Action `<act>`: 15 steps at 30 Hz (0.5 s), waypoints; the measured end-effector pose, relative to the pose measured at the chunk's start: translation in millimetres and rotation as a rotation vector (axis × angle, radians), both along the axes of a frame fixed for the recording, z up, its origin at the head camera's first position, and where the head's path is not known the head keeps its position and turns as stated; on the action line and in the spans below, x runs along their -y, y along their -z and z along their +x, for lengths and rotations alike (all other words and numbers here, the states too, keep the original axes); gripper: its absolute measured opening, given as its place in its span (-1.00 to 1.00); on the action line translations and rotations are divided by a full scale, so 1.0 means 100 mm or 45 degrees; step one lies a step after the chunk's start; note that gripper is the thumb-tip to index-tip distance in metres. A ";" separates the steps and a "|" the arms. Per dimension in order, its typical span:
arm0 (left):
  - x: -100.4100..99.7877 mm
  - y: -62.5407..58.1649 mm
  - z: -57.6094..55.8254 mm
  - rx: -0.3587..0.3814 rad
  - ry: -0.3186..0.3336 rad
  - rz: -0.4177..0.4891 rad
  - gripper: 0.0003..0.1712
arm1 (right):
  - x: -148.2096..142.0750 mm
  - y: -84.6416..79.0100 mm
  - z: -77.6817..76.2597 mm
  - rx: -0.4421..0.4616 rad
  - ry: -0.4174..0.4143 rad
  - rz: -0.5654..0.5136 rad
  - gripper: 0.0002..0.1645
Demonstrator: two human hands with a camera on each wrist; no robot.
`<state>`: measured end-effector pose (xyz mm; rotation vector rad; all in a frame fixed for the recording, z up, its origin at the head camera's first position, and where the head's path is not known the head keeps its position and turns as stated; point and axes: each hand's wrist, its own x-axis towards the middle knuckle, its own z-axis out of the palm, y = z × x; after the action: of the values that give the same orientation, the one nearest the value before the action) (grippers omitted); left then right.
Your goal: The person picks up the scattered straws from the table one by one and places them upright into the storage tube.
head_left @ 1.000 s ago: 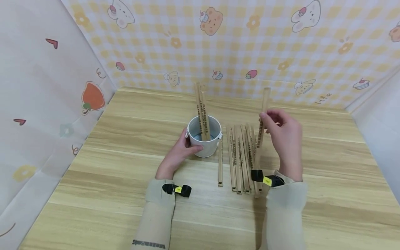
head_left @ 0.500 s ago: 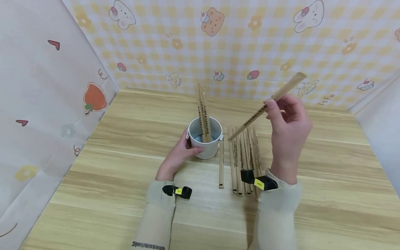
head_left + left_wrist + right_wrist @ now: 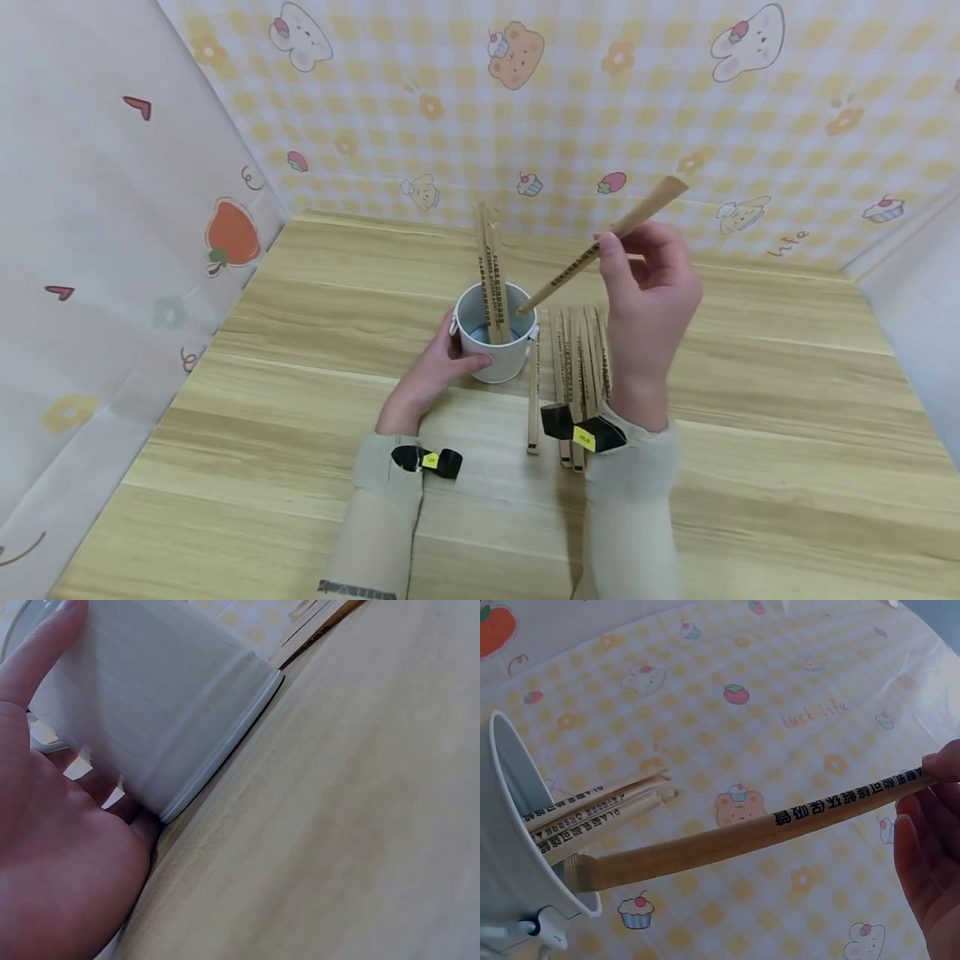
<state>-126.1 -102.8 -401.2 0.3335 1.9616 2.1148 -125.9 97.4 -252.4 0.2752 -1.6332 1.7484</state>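
Note:
My left hand holds a small white metal bucket upright on the table, thumb in front and fingers round its left side. Several paper-wrapped straws lean inside it. My right hand pinches one paper-wrapped straw between thumb and fingers, tilted down to the left. In the right wrist view, the lower end of this straw is at the bucket's rim; whether it touches the rim I cannot tell. The left wrist view has the bucket wall beside my palm.
Right of the bucket, several more wrapped straws lie side by side on the wooden table, partly hidden by my right wrist. A single straw lies apart, nearer the bucket. A patterned cloth wall stands behind the table.
My right hand has lifted the straw off the row, tilted it and carried it left, so its lower end has come to the bucket's mouth. The left hand still holds the bucket.

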 end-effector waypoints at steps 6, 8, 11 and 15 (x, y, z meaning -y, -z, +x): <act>0.00 -0.02 0.00 -0.007 0.002 0.000 0.01 | 0.09 0.06 -0.03 0.107 -0.023 0.183 -0.80; 0.00 -0.02 0.00 -0.008 0.003 -0.001 0.01 | 0.12 0.09 -0.05 0.159 -0.046 0.222 -0.79; 0.00 -0.01 0.00 -0.015 0.003 0.003 0.01 | 0.15 0.18 -0.12 0.215 -0.071 0.270 -0.77; 0.01 0.00 0.00 -0.017 0.001 -0.005 0.01 | 0.15 0.41 -0.27 0.315 -0.100 0.318 -0.75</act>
<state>-126.0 -103.3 -401.4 0.3485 1.9723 2.1129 -152.5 82.0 -293.2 0.2498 -2.0491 1.6886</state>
